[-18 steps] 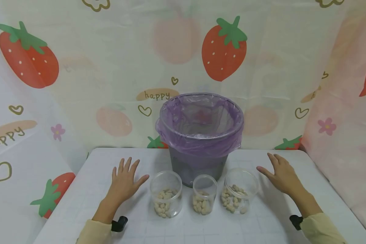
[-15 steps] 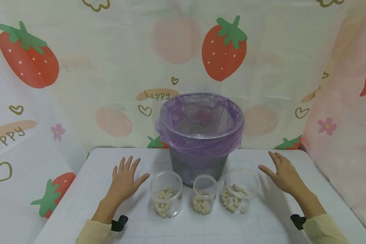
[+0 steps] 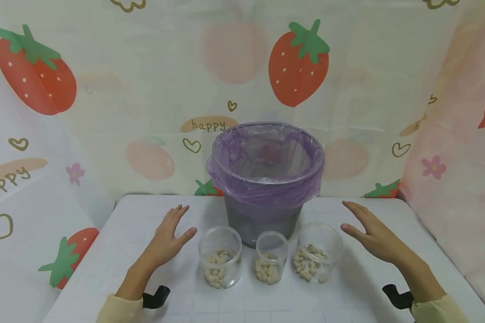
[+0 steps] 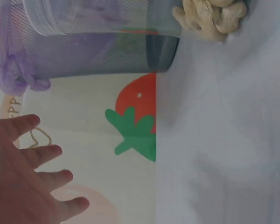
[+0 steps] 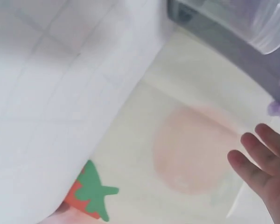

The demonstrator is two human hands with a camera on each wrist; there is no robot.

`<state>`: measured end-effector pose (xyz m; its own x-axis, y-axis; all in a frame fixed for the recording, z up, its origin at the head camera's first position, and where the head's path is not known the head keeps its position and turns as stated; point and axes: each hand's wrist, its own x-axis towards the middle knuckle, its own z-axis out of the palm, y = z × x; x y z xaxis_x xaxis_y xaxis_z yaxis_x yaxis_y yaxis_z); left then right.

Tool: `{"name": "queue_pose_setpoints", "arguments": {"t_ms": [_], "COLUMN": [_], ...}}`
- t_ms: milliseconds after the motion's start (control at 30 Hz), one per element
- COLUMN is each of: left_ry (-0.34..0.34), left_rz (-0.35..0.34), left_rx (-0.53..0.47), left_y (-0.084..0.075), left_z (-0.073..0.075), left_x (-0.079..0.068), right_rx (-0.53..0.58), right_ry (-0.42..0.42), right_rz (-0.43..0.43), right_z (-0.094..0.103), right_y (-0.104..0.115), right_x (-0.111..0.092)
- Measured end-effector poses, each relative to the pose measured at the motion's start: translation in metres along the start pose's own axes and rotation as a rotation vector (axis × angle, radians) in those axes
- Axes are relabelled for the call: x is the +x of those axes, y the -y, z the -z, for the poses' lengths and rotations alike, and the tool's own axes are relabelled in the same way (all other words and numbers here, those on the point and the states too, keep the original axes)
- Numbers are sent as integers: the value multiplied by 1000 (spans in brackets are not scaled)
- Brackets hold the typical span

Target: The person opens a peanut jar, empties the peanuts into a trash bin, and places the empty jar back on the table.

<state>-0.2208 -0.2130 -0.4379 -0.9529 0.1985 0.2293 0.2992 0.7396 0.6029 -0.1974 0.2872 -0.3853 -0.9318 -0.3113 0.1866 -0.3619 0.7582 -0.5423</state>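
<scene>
My left hand (image 3: 166,242) hovers left of the containers, fingers straight, thumb apart, palm facing inward. On the opposite side, my right hand (image 3: 377,237) is held the same way, just beside the right tub. Neither hand holds anything. Between them stand three clear plastic containers: a left tub (image 3: 220,237), a narrower middle cup (image 3: 271,242) and a wide right tub (image 3: 320,233). Each has pale, curved nut-like pieces (image 4: 212,18) in the bottom. In the left wrist view, the spread fingers (image 4: 42,156) show beside the left tub.
Behind the containers stands a grey mesh bin (image 3: 262,220) lined with a purple plastic bag (image 3: 266,193). Everything stands on a white table (image 3: 234,309). A strawberry-printed cloth (image 3: 165,67) hangs behind the table and along both sides.
Both hands have rotated from spread with backs up to palms facing inward, with fingers closer together. The containers and bin stay in place; the head view has shifted very slightly.
</scene>
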Motion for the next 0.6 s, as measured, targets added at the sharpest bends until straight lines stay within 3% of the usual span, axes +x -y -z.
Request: {"name": "queue_pose_setpoints", "arguments": {"t_ms": [233,600], "left_ry": [62,100], "left_rz": [-37,1], "left_rx": [-171,-188], "left_y": [-3,-13], "left_z": [-1,2], "left_x": [-6,-12], "right_rx": [66,99], "right_ry": [39,99], "right_rz": [113,195], "right_z": [-5,-21], "right_y": [21,44], "right_x": [0,7]}}
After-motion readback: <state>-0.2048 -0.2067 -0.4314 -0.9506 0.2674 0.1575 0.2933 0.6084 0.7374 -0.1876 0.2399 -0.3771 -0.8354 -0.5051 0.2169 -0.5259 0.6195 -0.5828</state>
